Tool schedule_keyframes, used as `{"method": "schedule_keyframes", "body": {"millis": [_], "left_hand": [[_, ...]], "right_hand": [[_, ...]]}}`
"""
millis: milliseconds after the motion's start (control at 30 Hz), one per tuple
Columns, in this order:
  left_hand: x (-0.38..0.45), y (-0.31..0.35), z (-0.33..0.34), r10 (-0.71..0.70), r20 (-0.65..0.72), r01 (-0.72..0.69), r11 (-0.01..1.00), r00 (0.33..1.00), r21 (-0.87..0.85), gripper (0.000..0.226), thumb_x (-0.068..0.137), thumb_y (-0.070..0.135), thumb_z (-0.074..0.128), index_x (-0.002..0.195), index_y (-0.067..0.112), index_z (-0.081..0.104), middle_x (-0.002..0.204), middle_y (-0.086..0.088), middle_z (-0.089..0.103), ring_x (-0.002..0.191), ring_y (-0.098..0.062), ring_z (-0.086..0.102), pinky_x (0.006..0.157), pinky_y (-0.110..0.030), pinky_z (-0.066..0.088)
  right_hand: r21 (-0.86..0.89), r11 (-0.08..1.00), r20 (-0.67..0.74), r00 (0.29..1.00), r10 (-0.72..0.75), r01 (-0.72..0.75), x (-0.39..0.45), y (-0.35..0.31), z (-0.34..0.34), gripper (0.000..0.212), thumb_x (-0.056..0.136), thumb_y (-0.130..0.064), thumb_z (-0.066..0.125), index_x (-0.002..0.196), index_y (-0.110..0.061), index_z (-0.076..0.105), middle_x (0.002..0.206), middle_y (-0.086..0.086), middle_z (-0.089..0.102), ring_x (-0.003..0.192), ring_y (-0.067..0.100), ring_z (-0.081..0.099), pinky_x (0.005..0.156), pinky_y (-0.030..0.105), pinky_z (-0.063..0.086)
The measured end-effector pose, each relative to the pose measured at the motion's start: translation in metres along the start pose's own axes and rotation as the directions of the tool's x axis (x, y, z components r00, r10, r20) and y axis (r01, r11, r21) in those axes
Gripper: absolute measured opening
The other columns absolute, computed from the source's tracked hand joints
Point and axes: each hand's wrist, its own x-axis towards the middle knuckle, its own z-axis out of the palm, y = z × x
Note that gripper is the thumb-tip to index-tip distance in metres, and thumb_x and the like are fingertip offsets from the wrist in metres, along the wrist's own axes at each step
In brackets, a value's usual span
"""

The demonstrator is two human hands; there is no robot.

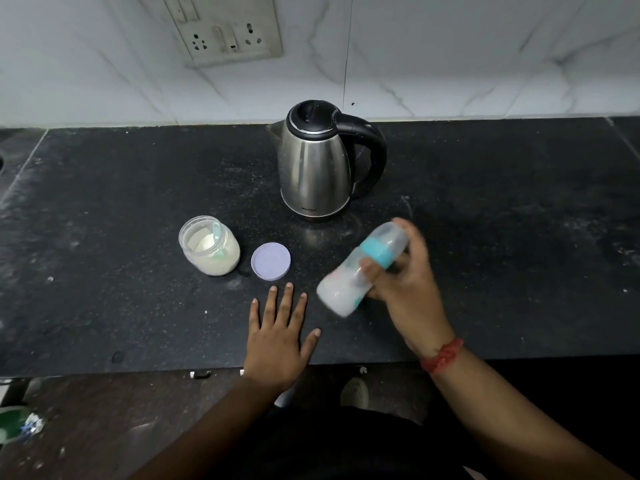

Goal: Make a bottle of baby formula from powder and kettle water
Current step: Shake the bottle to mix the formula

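Observation:
My right hand [407, 285] grips a baby bottle [349, 275] around its middle, just below the teal collar. The bottle is tilted, its clear cap pointing up and right, and it is blurred; white liquid fills its lower part. My left hand [278, 336] lies flat on the black counter [104, 289] with fingers spread, holding nothing. A steel kettle [313, 161] with a black lid and handle stands behind the bottle. To the left stands an open jar of formula powder [209, 245] with a scoop inside. Its lilac lid [270, 261] lies beside it.
A white marble wall with a socket plate [225, 29] rises behind the counter. The counter's front edge runs just under my left wrist. Floor and a foot show below. Powder dust speckles the counter around the kettle.

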Motion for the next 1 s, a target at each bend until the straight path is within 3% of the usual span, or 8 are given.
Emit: {"method": "schedule_keyframes", "body": {"millis": [100,233,400,533,667,800,933,1000], "left_hand": [[0.0,0.002,-0.001,-0.011,0.014,0.011,1.0,1.0,0.009,0.072,0.102,0.066,0.022,0.16,0.023,0.032,0.17,-0.008,0.022,0.158,-0.033,0.017,0.123,-0.061,0.018],[0.0,0.0,0.0,0.003,0.019,-0.003,1.0,1.0,-0.002,0.072,0.102,0.065,0.026,0.158,0.022,0.037,0.17,-0.009,0.024,0.157,-0.034,0.019,0.122,-0.063,0.02],[0.0,0.003,-0.001,-0.008,0.01,0.007,1.0,1.0,0.003,0.072,0.102,0.065,0.023,0.16,0.023,0.032,0.17,-0.008,0.022,0.158,-0.034,0.018,0.124,-0.061,0.018],[-0.001,0.0,0.0,-0.002,0.016,0.002,1.0,1.0,-0.004,0.073,0.102,0.066,0.02,0.16,0.023,0.032,0.17,-0.008,0.022,0.158,-0.033,0.017,0.124,-0.061,0.017],[0.0,0.001,0.001,-0.003,0.017,0.003,1.0,1.0,-0.004,0.073,0.103,0.066,0.021,0.161,0.023,0.03,0.171,-0.007,0.019,0.158,-0.033,0.015,0.124,-0.061,0.017],[0.0,-0.001,0.0,-0.001,0.025,0.001,1.0,1.0,-0.003,0.073,0.102,0.066,0.022,0.161,0.023,0.03,0.171,-0.008,0.02,0.158,-0.033,0.015,0.124,-0.062,0.016],[0.0,0.001,0.0,-0.004,0.022,0.004,1.0,1.0,-0.005,0.073,0.102,0.066,0.02,0.16,0.023,0.032,0.17,-0.008,0.021,0.158,-0.033,0.017,0.123,-0.062,0.018],[0.0,0.001,-0.001,-0.003,0.021,0.003,1.0,1.0,-0.003,0.073,0.102,0.066,0.019,0.16,0.023,0.031,0.171,-0.008,0.021,0.158,-0.033,0.016,0.123,-0.062,0.018]], "right_hand": [[0.228,0.973,-0.243,0.97,0.02,0.037,0.002,-0.006,0.001,0.064,0.095,-0.021,0.068,0.146,-0.031,0.03,0.127,0.002,0.058,0.115,0.024,0.066,0.078,0.042,0.063],[-0.057,0.998,0.043,0.999,0.006,-0.003,-0.012,0.0,0.008,0.072,0.084,-0.036,0.08,0.142,-0.043,0.038,0.125,-0.006,0.064,0.11,0.02,0.069,0.086,0.055,0.06],[0.225,0.971,-0.271,0.962,-0.016,0.08,0.0,-0.013,-0.001,0.063,0.098,-0.017,0.064,0.147,-0.029,0.026,0.127,-0.002,0.057,0.111,0.015,0.068,0.08,0.043,0.063],[-0.057,0.998,0.016,1.0,-0.016,0.016,-0.006,-0.005,0.001,0.067,0.09,-0.026,0.075,0.143,-0.043,0.037,0.126,-0.006,0.061,0.112,0.02,0.067,0.086,0.053,0.061],[0.213,0.976,-0.27,0.963,0.013,0.047,0.003,-0.009,-0.001,0.063,0.098,-0.017,0.064,0.147,-0.029,0.028,0.123,-0.003,0.058,0.111,0.019,0.068,0.078,0.04,0.063],[-0.083,0.996,0.039,0.998,0.045,-0.042,-0.005,0.002,0.004,0.065,0.087,-0.029,0.077,0.137,-0.05,0.04,0.125,-0.004,0.063,0.111,0.02,0.068,0.084,0.053,0.061],[0.174,0.985,-0.197,0.979,0.057,-0.022,0.003,-0.007,-0.001,0.06,0.096,-0.019,0.068,0.143,-0.032,0.034,0.125,0.0,0.061,0.11,0.02,0.068,0.075,0.039,0.063],[0.1,0.995,-0.167,0.986,0.016,0.0,0.0,-0.005,0.002,0.064,0.094,-0.023,0.07,0.143,-0.037,0.032,0.124,-0.005,0.059,0.108,0.018,0.068,0.077,0.04,0.063]]}}
